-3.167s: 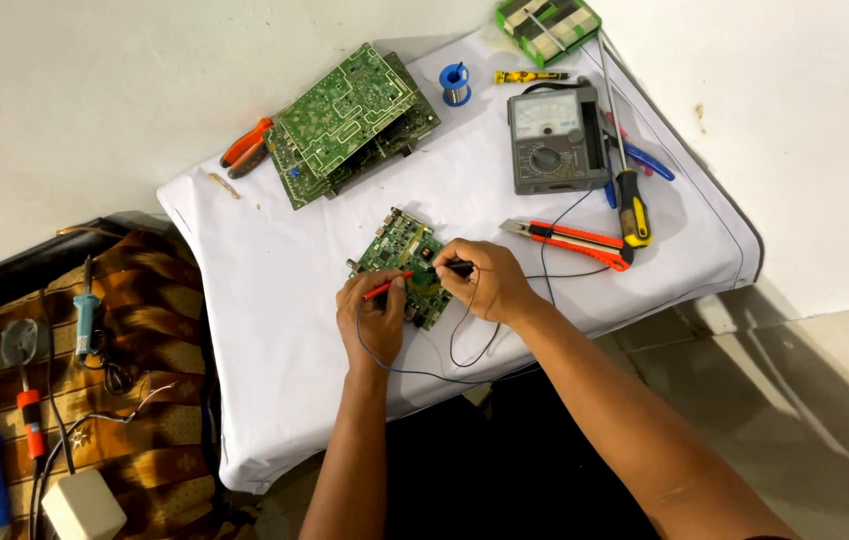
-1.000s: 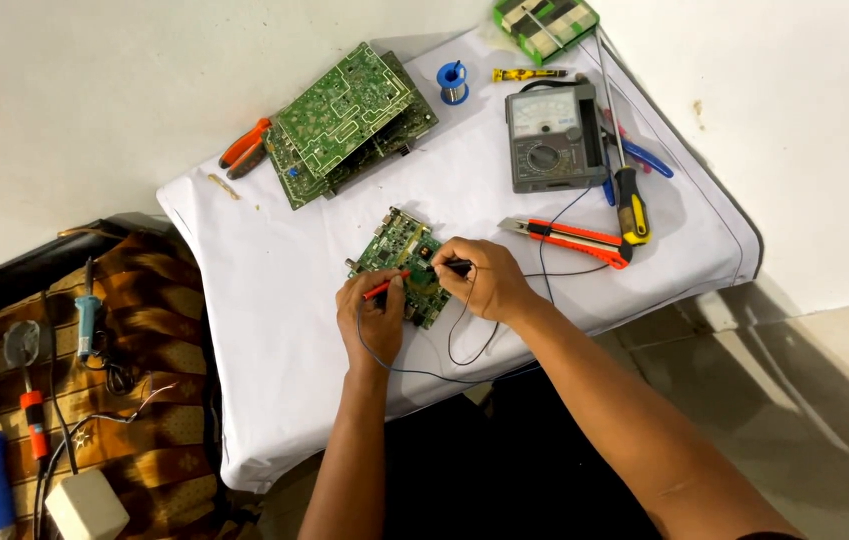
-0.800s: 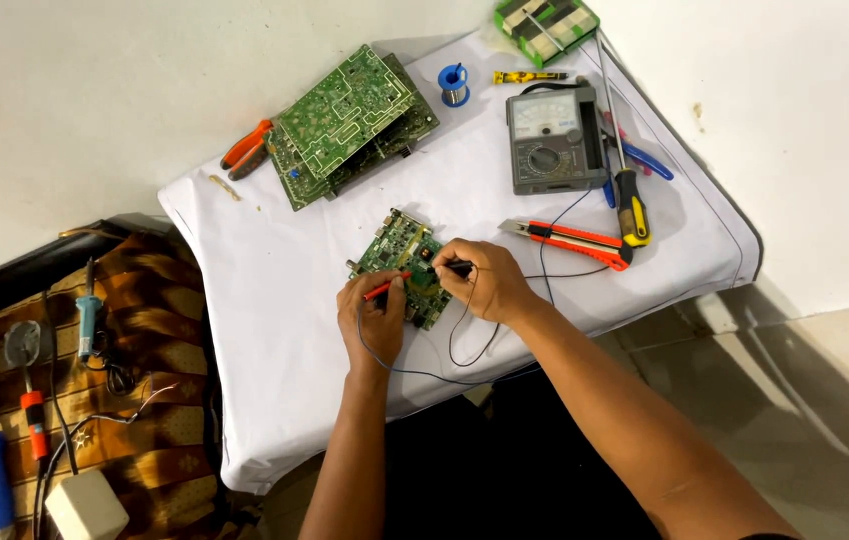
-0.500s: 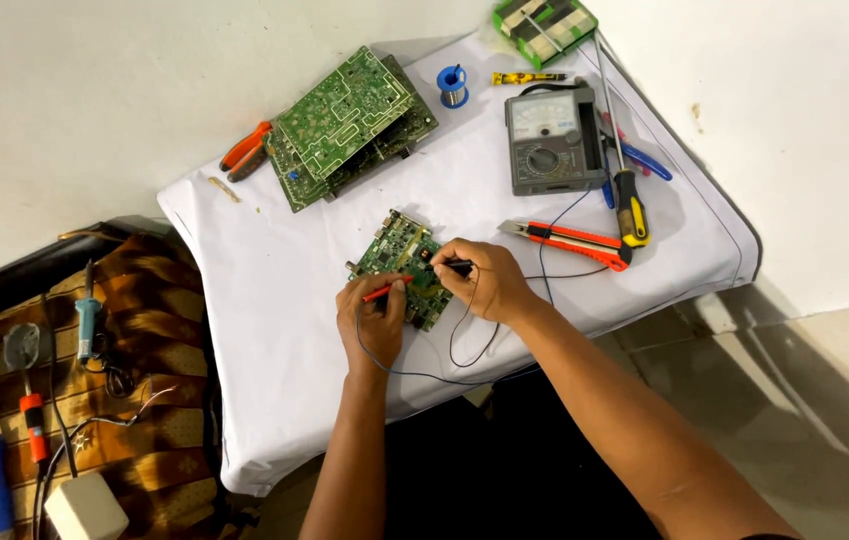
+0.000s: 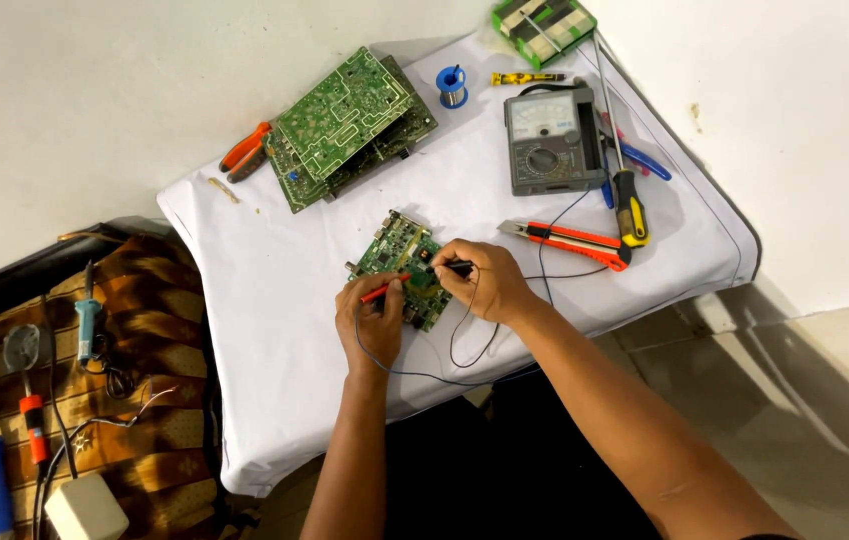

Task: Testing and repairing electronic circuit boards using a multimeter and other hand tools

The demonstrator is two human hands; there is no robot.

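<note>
**Both probes down on the small board**

I start with the surface [image 5: 275,330], a low table under a white cloth, pushed against the wall so that everything on it sits within my reach. At its far side lies a stack of large green circuit boards [image 5: 350,125], set back out of the working area, with orange-handled pliers [image 5: 245,150] just beside them. To the right sits the grey analogue meter [image 5: 553,138], face up and turned toward me so I can read its needle while I work; its leads run down across the cloth to my hands. Near it lie a yellow-and-black screwdriver [image 5: 627,195], an orange utility knife [image 5: 570,240] and a blue spool of solder [image 5: 453,88] (all parked aside, none touched).

The small green circuit board [image 5: 400,262] lies flat in the middle of the surface, closest to me. My left hand [image 5: 373,318] has its grip closed around the red probe [image 5: 385,291], held like a pen with the tip on the board. My right hand [image 5: 480,280] pinches the black probe [image 5: 450,268] the same way, its tip on the board close to the red one. Both wrists seem to rest low, which I judge steadies the tips on small contacts.
</note>
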